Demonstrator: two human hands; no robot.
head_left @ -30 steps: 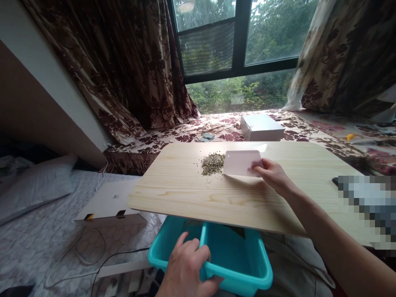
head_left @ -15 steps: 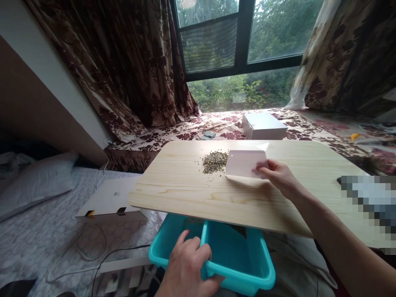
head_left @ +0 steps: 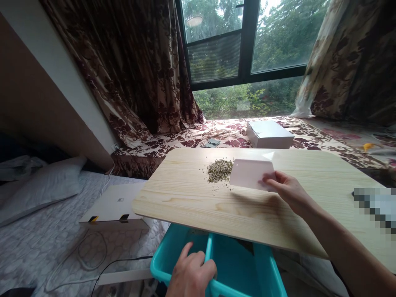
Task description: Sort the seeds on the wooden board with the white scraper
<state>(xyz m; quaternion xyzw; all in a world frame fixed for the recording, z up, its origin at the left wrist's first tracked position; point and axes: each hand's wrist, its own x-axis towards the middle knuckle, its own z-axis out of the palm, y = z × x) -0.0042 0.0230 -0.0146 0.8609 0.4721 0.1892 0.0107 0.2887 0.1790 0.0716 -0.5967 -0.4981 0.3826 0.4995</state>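
Observation:
My right hand pinches the right edge of a white plastic scraper card standing on a light wooden board. The card's left edge touches a small heap of greenish seeds on the board's far middle. Below the board's near edge, my left hand is curled over the rim of a turquoise plastic bin with a divider inside. Part of the bin lies hidden under the board.
A white box sits on the floral window seat behind the board. To the left lie a flat white carton, cables and a pillow on a quilted bed. A blurred patch covers something at the right edge.
The view has shifted, so everything sits slightly lower and to the right. Both hands keep their grips; the card still rests against the seed heap.

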